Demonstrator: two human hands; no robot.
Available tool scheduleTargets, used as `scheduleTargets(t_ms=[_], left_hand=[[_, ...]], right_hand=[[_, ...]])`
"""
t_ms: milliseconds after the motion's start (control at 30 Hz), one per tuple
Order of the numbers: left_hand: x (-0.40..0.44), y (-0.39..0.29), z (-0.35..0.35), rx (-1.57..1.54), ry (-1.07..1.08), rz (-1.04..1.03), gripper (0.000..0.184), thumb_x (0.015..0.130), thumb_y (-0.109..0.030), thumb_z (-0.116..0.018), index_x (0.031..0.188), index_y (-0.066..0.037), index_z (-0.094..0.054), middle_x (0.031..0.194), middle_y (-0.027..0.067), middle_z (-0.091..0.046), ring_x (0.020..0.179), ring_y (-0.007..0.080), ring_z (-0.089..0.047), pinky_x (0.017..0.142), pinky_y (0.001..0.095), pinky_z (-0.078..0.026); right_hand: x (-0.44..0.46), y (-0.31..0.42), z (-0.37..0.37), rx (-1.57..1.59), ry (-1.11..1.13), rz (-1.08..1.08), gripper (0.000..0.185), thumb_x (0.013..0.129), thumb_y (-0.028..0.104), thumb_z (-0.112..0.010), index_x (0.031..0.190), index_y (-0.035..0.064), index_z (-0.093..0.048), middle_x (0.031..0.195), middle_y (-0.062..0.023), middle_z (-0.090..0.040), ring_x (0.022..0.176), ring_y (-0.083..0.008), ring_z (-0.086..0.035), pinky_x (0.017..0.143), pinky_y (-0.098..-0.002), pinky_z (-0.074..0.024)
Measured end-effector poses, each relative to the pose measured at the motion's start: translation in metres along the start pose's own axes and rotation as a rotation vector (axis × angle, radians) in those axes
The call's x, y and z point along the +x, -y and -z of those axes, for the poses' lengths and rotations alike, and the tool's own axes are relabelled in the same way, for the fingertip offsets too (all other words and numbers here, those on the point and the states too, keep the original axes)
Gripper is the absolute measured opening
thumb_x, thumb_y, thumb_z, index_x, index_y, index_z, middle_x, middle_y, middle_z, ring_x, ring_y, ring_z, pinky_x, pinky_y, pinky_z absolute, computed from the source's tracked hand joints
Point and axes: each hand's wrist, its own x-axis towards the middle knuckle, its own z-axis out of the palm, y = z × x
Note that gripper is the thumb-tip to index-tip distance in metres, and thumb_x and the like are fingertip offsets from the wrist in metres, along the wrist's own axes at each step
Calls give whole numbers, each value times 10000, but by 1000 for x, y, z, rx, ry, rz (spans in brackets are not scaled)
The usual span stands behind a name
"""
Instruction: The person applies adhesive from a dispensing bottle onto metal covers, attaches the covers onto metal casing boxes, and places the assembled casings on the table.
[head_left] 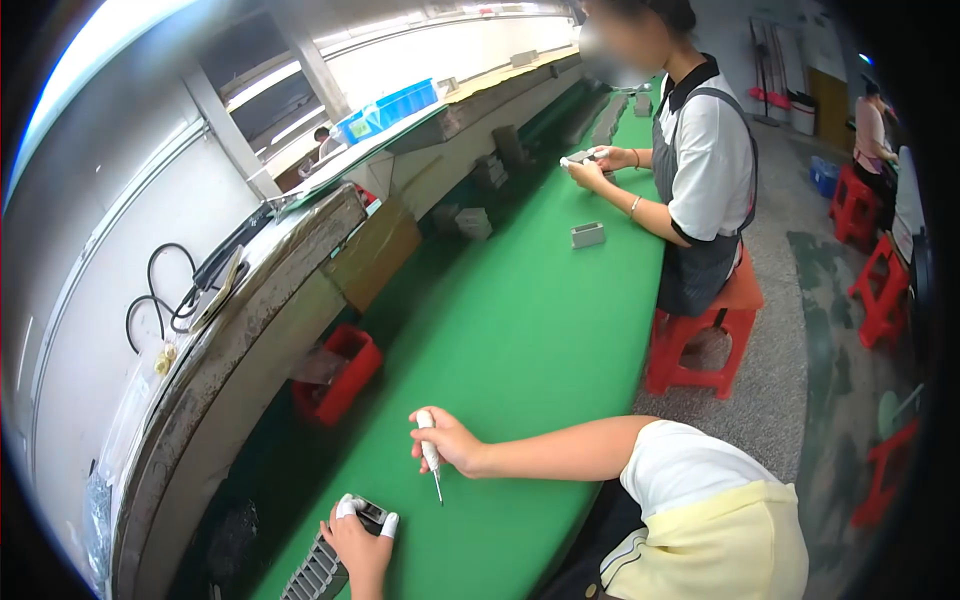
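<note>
My right hand (455,444) is closed around the white handle of a screwdriver (428,440), its thin metal shaft pointing down above the green table. Lower left, my left hand (358,546) wears white covers on a thumb and fingertip. Its fingers grip a small grey box-like housing (373,511) with a hollow top. Right beside that hand, a row of similar grey housings (316,574) lies packed close together, partly hidden by the hand and cut off by the frame. The screwdriver tip is apart from the housing.
A red bin (345,375) stands at the table's left side under a worn ledge (225,375). Across the green table (500,350), a co-worker on a red stool (712,340) handles a grey piece, with another grey housing (587,235) nearby. A blue crate (390,110) sits on the shelf.
</note>
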Motion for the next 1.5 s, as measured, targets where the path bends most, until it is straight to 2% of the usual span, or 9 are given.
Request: scheduleTargets(t_ms=[133, 233, 300, 500, 633, 733, 1100, 1233, 1500], left_hand=[[-1, 13, -6, 5, -95, -108, 526, 687, -264, -708, 1080, 6, -486, 1253, 211, -460, 1218, 372, -380, 1021, 531, -220], [-2, 14, -4, 69, -37, -65, 525, 716, -253, -679, 1117, 18, -476, 1286, 223, -436, 1223, 386, -377, 1001, 492, -267], [-1, 11, -2, 109, -10, -38, 514, 727, -257, -661, 1120, 22, -482, 1295, 222, -433, 1230, 388, -371, 984, 470, -297], [-9, 9, -14, 152, -125, -52, 564, 715, -238, -651, 1175, 30, -466, 1326, 235, -395, 1203, 406, -385, 981, 476, -299], [-10, 5, -10, 133, -110, -30, 635, 685, -232, -669, 1217, 33, -445, 1320, 258, -384, 1194, 415, -382, 988, 489, -283], [-12, 3, -10, 145, -125, -57, 661, 670, -229, -681, 1226, 34, -440, 1311, 262, -390, 1196, 412, -378, 996, 494, -268], [-14, 5, -16, 199, -106, -84, 713, 679, -235, -675, 1268, 55, -397, 1308, 244, -399, 1246, 387, -338, 1012, 493, -246], [-14, 2, -13, 199, -76, -64, 720, 689, -233, -670, 1284, 50, -380, 1313, 244, -395, 1254, 386, -328, 1018, 494, -240], [-13, 1, -12, 201, -67, -57, 717, 696, -207, -668, 1303, 21, -362, 1331, 237, -376, 1255, 391, -329, 1019, 502, -236]], right_hand=[[-5, -4, -2, -48, 17, -26, 307, 881, 114, -496, 1159, 86, -369, 729, -100, -566, 534, -180, -571, 515, -325, -526], [-7, -6, -5, -27, 4, -32, 299, 873, 110, -492, 1139, 67, -362, 711, -112, -555, 467, -190, -541, 437, -308, -478], [-7, -5, -5, -30, 9, -42, 300, 870, 107, -494, 1137, 67, -363, 711, -112, -556, 467, -190, -542, 434, -308, -476], [-7, -3, -4, -62, 17, -62, 305, 863, 105, -498, 1136, 67, -366, 710, -110, -561, 467, -189, -542, 431, -307, -473], [-8, -4, -4, -80, 21, -100, 310, 859, 104, -500, 1137, 67, -366, 708, -108, -563, 467, -185, -540, 432, -306, -473], [-7, -4, -2, -139, 58, -116, 322, 874, 105, -491, 1165, 67, -360, 744, -103, -570, 529, -175, -559, 499, -314, -502], [-9, -3, -3, -158, 57, -121, 328, 869, 110, -495, 1167, 66, -364, 739, -96, -574, 518, -169, -559, 479, -302, -496], [-8, -5, -4, -134, 40, -120, 331, 853, 107, -506, 1148, 58, -364, 711, -105, -567, 466, -171, -535, 426, -304, -473], [-11, -1, -6, -217, 82, -169, 336, 867, 94, -493, 1171, 64, -351, 719, -95, -573, 464, -168, -544, 422, -293, -468]])
